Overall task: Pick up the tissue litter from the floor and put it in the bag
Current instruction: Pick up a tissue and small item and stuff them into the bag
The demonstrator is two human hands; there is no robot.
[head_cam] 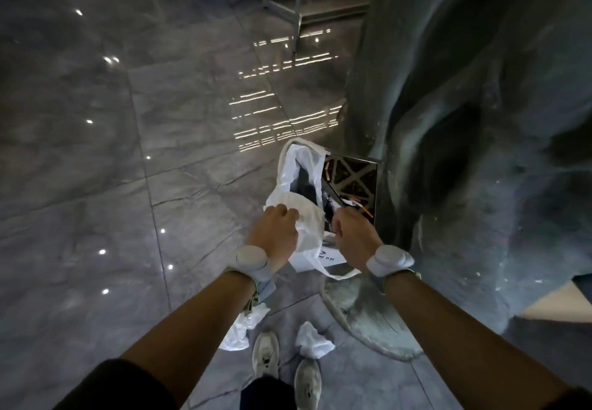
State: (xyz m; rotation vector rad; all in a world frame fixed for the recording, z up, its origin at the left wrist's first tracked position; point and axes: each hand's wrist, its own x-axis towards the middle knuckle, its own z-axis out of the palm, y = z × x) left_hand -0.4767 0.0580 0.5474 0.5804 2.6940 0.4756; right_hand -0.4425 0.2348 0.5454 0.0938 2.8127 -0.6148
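A white plastic bag (296, 169) hangs open in front of me, its dark inside showing. My left hand (275, 233) grips the bag's near left edge. My right hand (354, 236) pinches the bag's right edge and handle. Two crumpled white tissues lie on the floor near my feet: one tissue (245, 324) partly under my left forearm, the other tissue (312, 340) just above my shoes. Both wrists carry white bands.
A square metal bin top (355, 178) with cigarette butts stands just behind the bag. A large rough grey-green sculpted form (474, 140) fills the right side, its base (378, 323) reaching the floor beside my feet. Glossy grey floor tiles (128, 169) spread to the left. My shoes (286, 368) are at the bottom.
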